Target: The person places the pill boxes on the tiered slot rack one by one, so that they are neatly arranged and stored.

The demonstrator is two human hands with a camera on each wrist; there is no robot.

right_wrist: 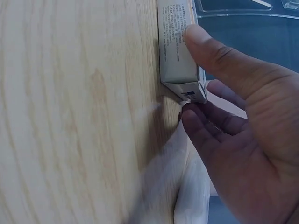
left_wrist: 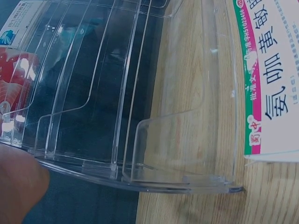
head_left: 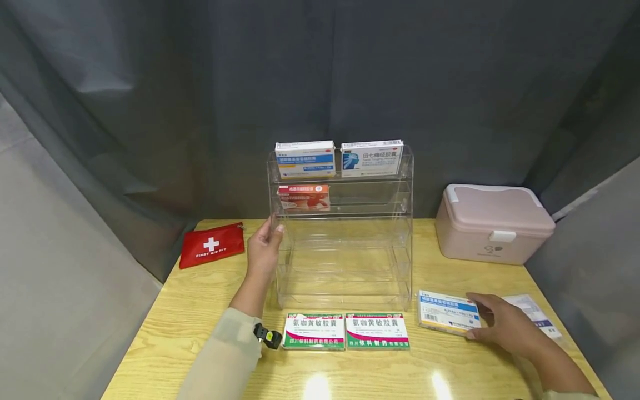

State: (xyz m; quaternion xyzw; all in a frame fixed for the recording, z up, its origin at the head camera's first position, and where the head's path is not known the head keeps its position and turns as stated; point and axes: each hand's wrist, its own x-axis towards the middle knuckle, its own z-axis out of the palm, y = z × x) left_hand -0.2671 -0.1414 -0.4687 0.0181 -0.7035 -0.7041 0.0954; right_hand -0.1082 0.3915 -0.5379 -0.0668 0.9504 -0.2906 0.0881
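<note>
You have bare wooden tabletop [head_left: 425,255] between the clear tiered rack [head_left: 340,216] and the pink medicine box [head_left: 492,225]. Two white-pink-green capsule cartons [head_left: 314,332] bar the rack's front edge, your left hand [head_left: 264,244] blocks its left side, and the second tier has room right of the red capsule carton [head_left: 303,198].

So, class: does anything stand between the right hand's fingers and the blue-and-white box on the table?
Nothing visible does: the right hand has its fingers on the box, gripping its right end. The white packet lies beyond the hand.
</note>
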